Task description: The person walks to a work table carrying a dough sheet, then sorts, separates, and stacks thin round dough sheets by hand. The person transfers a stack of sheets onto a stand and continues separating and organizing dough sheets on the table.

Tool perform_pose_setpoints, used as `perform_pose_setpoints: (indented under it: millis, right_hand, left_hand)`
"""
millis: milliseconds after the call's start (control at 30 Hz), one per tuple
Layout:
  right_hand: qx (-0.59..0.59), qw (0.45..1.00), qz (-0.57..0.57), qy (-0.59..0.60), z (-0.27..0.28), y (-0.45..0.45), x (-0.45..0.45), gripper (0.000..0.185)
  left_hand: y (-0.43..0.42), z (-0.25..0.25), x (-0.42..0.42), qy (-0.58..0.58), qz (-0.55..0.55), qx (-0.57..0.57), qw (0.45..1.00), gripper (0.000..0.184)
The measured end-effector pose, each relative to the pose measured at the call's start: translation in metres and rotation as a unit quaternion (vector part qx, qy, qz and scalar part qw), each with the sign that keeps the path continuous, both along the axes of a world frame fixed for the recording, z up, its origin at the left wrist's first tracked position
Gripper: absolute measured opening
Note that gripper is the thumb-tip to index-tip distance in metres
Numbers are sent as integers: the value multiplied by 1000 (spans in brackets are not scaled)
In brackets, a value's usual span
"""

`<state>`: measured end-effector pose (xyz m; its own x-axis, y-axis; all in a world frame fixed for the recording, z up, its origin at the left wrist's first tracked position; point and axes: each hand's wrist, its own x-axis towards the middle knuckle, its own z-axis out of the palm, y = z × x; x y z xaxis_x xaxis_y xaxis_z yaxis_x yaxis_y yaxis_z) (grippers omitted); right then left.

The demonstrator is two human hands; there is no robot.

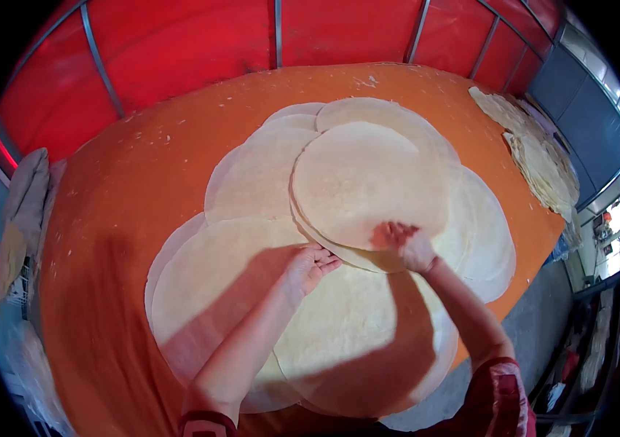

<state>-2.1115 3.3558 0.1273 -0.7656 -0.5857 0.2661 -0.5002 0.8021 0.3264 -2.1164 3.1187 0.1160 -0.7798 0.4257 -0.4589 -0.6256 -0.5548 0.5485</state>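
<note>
Large, thin, round pale sheets (pixel 230 273) overlap in a wide pile on an orange cloth. One round sheet (pixel 368 182) lies uppermost, over the middle and back of the pile. At its near left edge is my left hand (pixel 311 266), palm partly up, fingers curled together against the rim; what they pinch is too small to make out. My right hand (pixel 410 246) is over the near right part of the same sheet, its fingers bent and slightly blurred. Both forearms cast shadows on the nearer sheets.
The orange cloth (pixel 106 189) covers the table. More thin sheets (pixel 535 156) are stacked at its far right edge. Folded grey cloth (pixel 27 189) and clear plastic (pixel 37 371) are at the left. Red panels stand behind; a dark rack (pixel 586 364) is at the lower right.
</note>
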Motion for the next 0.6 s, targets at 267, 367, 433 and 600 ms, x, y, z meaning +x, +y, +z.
perform_pose_setpoints:
  millis: [267, 367, 433, 600]
  right_hand:
    - [-78, 993, -79, 33, -40, -45, 28, 33]
    - [-157, 981, -13, 110, -28, -60, 34, 33]
    - [-169, 980, 8, 107, 2, -70, 42, 33]
    - [-88, 993, 10, 80, -9, -46, 18, 28]
  left_hand:
    - [-1, 5, 0, 58, -19, 62, 996, 51]
    - [2, 3, -1, 70, 1, 61, 996, 54]
    - [0, 4, -3, 120, -20, 68, 990, 54]
    - [-24, 11, 9, 181, -3, -163, 970, 51]
